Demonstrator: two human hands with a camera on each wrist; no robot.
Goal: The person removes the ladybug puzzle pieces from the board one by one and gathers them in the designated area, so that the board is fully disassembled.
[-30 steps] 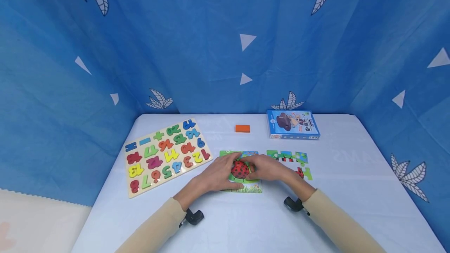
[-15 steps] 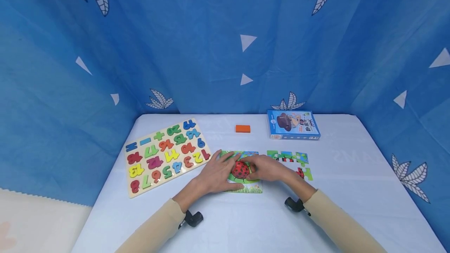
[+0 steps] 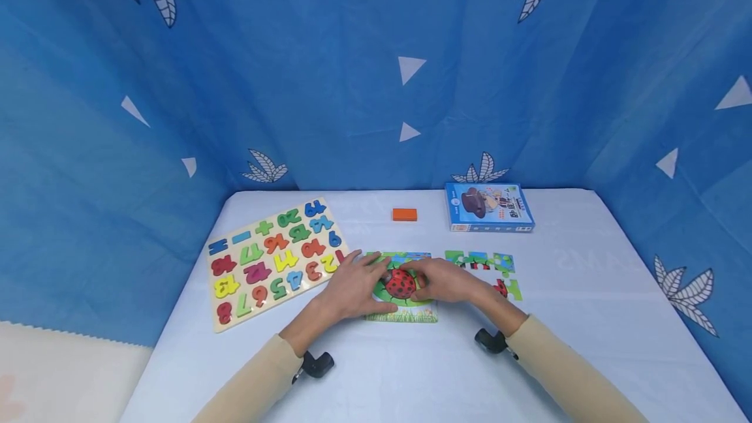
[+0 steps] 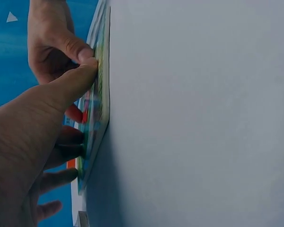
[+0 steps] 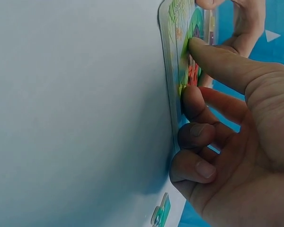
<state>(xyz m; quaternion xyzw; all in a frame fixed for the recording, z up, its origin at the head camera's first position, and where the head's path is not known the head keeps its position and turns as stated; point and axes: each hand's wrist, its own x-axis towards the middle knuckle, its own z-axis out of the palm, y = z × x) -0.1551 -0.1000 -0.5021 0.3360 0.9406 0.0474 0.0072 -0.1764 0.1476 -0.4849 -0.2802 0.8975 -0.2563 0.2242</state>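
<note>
A ladybug jigsaw puzzle (image 3: 405,315) lies flat on the white table, with a grassy strip along its near side. My left hand (image 3: 350,286) is spread over its left part, fingertips along the far left and thumb near the ladybug. From the right, my right hand (image 3: 443,279) curls its thumb and forefinger about the right side of the ladybug, gripping the puzzle there. In the right wrist view the thumb lies on the picture and the other fingers (image 5: 191,170) bend in at the edge. Palms cover parts of the puzzle.
Several loose jigsaw pieces (image 3: 505,263) lie right of the puzzle. A wooden number board (image 3: 276,260) fills the left side. Behind are an orange block (image 3: 405,215) and a blue box (image 3: 489,207). A blue curtain (image 3: 352,83) hangs around the table.
My left hand's fingers, closer together a second ago, have fanned out, and the hand has slid slightly left, uncovering more of the ladybug. My right hand stays at the same place.
</note>
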